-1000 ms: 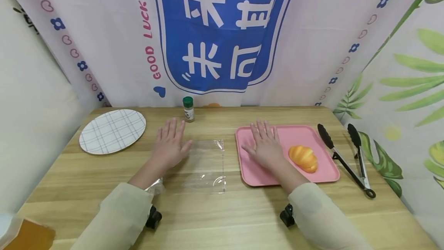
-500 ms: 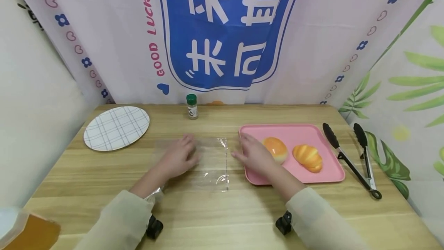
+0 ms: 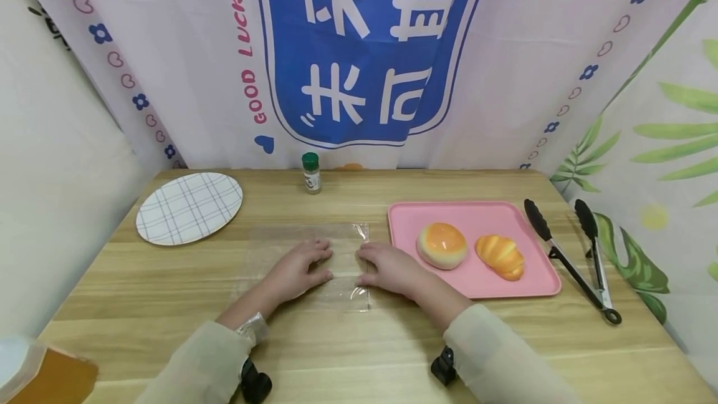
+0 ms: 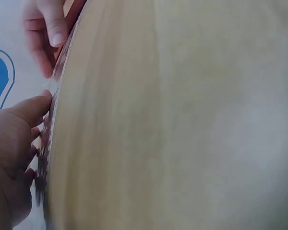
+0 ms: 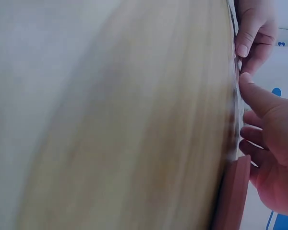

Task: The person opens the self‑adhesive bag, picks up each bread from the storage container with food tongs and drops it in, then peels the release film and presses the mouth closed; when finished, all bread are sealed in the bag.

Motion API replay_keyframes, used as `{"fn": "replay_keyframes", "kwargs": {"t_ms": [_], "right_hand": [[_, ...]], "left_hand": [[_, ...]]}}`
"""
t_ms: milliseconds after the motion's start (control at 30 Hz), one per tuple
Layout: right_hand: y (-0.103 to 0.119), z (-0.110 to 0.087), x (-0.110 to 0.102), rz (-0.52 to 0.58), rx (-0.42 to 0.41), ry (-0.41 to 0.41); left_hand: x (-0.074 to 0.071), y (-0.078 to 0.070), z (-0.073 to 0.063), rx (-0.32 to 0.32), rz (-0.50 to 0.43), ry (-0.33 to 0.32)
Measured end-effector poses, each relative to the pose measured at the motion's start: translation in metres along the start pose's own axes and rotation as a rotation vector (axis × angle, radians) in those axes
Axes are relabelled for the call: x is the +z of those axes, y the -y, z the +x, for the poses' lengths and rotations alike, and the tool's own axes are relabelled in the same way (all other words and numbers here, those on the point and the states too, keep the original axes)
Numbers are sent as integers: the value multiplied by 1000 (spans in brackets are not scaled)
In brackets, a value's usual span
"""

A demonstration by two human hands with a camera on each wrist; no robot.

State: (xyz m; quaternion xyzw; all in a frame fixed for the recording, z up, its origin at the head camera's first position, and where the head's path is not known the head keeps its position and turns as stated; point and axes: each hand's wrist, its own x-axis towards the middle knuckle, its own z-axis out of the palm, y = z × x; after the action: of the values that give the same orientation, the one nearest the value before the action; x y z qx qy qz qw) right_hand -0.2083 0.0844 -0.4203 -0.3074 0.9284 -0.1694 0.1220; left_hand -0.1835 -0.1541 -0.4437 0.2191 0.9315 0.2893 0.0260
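Note:
A clear plastic bag [image 3: 342, 301] lies flat on the wooden table, its right edge showing a printed or sealed line. My left hand [image 3: 297, 273] is over the middle of the bag, fingers loosely bent, thumb apart from them. At the bag's right edge is my right hand [image 3: 392, 270], its fingertips and thumb spread apart and pointing left. In the left wrist view the left hand [image 4: 14, 143] has its fingertips right at the bag's surface. The right wrist view has the right hand [image 5: 273, 139] equally low, thumb and fingers separated.
A pink tray [image 3: 471, 285] on the right holds a round bun [image 3: 443, 246] and a croissant-shaped bread [image 3: 500, 257]. Beyond it lie black-tipped tongs [image 3: 578, 273]. A checked plate [image 3: 189, 207] sits back left, a green-capped shaker [image 3: 311, 173] at the back, an orange-brown container [image 3: 62, 373] front left.
Both hands have come down and inward from their raised, spread pose to the bag, the left moving right and the right moving left off the tray. The round bun is now uncovered.

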Motion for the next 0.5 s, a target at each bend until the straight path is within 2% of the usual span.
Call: {"fn": "replay_keyframes", "kwargs": {"t_ms": [200, 500], "right_hand": [[0, 1, 0, -46, 4, 31], [1, 1, -1, -49, -5, 41]], "left_hand": [[5, 3, -2, -2, -3, -33], [10, 4, -2, -22, 2, -116]]}}
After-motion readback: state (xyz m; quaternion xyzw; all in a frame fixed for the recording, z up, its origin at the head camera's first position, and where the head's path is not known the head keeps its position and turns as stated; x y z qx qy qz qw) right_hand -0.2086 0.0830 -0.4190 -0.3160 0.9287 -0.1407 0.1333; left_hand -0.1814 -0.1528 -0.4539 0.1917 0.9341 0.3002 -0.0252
